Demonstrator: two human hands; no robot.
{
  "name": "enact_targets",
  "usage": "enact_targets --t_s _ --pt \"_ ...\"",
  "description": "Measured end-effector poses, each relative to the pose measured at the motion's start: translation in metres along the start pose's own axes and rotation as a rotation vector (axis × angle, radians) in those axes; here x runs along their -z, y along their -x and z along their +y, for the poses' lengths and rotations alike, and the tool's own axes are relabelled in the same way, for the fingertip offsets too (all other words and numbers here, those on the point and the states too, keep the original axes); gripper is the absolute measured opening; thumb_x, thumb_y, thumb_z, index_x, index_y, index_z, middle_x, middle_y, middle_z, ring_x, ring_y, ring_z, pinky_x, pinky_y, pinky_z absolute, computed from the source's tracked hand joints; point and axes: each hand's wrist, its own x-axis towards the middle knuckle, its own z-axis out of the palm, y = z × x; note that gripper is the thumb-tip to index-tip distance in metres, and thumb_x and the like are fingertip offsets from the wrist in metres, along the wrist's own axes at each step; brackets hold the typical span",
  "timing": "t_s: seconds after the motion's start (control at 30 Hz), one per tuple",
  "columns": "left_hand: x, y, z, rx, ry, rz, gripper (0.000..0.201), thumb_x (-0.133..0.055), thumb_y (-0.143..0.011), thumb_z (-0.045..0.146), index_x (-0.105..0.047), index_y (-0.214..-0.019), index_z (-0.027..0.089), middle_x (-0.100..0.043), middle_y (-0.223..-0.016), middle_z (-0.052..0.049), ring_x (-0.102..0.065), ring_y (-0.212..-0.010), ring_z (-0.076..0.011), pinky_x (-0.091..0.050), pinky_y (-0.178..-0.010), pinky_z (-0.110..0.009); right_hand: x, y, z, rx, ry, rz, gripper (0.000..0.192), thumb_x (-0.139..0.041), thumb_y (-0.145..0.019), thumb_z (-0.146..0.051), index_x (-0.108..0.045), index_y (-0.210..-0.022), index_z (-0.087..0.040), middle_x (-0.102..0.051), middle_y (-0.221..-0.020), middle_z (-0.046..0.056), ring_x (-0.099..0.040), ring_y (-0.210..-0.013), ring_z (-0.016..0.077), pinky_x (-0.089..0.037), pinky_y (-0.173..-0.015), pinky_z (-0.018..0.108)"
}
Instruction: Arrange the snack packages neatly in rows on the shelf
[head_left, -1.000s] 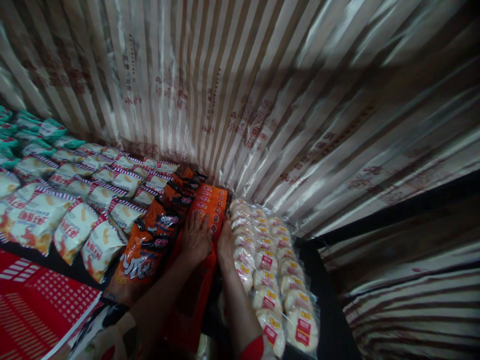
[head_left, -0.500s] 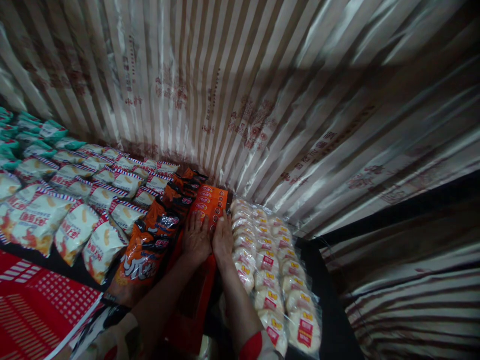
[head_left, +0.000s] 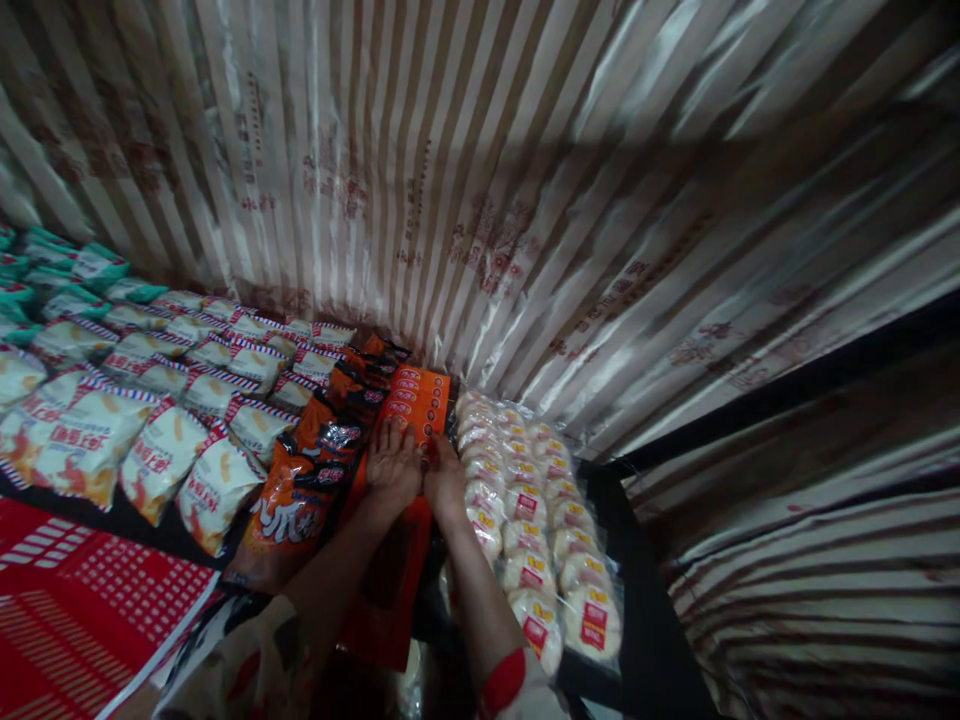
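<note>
A row of overlapping orange packets (head_left: 409,395) with small round pictures lies ahead of me. My left hand (head_left: 394,470) rests flat on them, palm down, fingers stretched and apart. Beside it, at the packets' right edge, my right hand (head_left: 446,488) has its fingers bent and drawn together on an orange packet; its fingertips are partly hidden. Below my wrists, a larger red-orange packet (head_left: 401,590) with a dark middle extends toward me. Black-and-orange snack bags (head_left: 289,515) stand in a row just left of my left hand.
Rows of clear-wrapped round pale cakes (head_left: 529,570) lie to the right on a black surface (head_left: 637,570). White snack bags (head_left: 154,450) and green bags (head_left: 94,265) fill the left. A red basket (head_left: 82,600) sits at lower left. Striped plastic sheeting (head_left: 420,180) hangs behind.
My right hand's fingers have bent and drawn back slightly along the orange packets. My left hand stays flat on them. The view has shifted slightly.
</note>
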Motion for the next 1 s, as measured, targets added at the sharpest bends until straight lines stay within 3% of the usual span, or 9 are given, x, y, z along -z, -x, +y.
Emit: enact_targets --t_s 0.27,0.47,0.77,1.0 --pt "0.013 0.000 0.001 -0.015 -0.014 -0.006 0.047 -0.038 -0.091 0.031 -0.049 -0.134 0.016 -0.040 -0.145 -0.016 -0.034 -0.135 -0.0304 -0.031 -0.108 -0.047 0.006 0.011 -0.001 0.016 0.095 -0.025 0.038 -0.045 -0.078 -0.013 -0.067 -0.108 -0.015 -0.061 -0.124 0.011 -0.051 -0.122 0.0217 -0.038 -0.106 0.041" --pt "0.011 0.000 0.002 -0.006 -0.017 0.001 0.046 -0.039 -0.090 0.030 -0.049 -0.133 0.017 -0.042 -0.144 -0.015 -0.034 -0.135 -0.0299 -0.031 -0.108 -0.049 0.003 0.005 -0.004 -0.018 0.140 0.011 0.046 -0.044 -0.080 -0.016 -0.058 -0.124 -0.011 -0.057 -0.129 0.015 -0.050 -0.124 0.0236 -0.036 -0.107 0.041" --pt "0.006 0.000 0.004 -0.009 -0.027 0.041 0.046 -0.042 -0.090 0.029 -0.049 -0.134 0.017 -0.041 -0.145 -0.016 -0.034 -0.135 -0.0306 -0.032 -0.107 -0.049 -0.006 0.005 0.003 -0.056 0.165 0.001 0.048 -0.045 -0.080 -0.018 -0.056 -0.126 -0.008 -0.046 -0.140 0.018 -0.040 -0.132 0.0264 -0.031 -0.110 0.043" --pt "0.007 0.001 0.004 -0.011 -0.051 0.049 0.045 -0.040 -0.092 0.032 -0.050 -0.133 0.017 -0.042 -0.144 -0.015 -0.033 -0.136 -0.0307 -0.031 -0.108 -0.049 -0.007 0.003 0.006 -0.056 0.121 0.027 0.052 -0.048 -0.078 -0.020 -0.055 -0.128 -0.009 -0.050 -0.137 0.016 -0.039 -0.133 0.0264 -0.031 -0.110 0.043"
